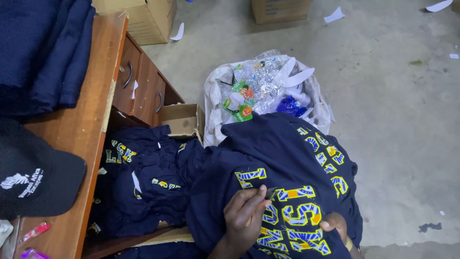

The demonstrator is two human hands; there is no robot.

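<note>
While spread over the person's lap at the lower middle of the view, the garment heads this list.

Garment in hand: navy shirt, dark blue cloth with large appliqué letters in yellow, blue and white running across it; fabric rumpled, lettering partly folded out of sight.

Left hand: rests on the lettering, fingers curled, thumb and forefinger pinched together on a small thin dark thing, too small to tell what kind.

Right hand: only a part shows at the lower edge, lying on the shirt beside the letters; how far open it is cannot be told.

Pile beside it: more navy shirts with like lettering, heaped just left of the lap, touching the held one and lying partly over a flat piece of cardboard.

Sack: white bag on the floor behind the shirt, mouth open; inside, clear crinkled plastic wrappers, some with green and orange printed labels, strips of white paper and a scrap of blue plastic.

Small box: open brown carton between sack and desk; contents not visible.

Desk: wooden desk at left, with drawers bearing curved metal handles; on top, folded navy cloth, a black cap and a pink pen.

Further cartons: two cardboard boxes at the top edge, shut.

Floor: grey concrete floor with scattered white paper scraps.
</note>
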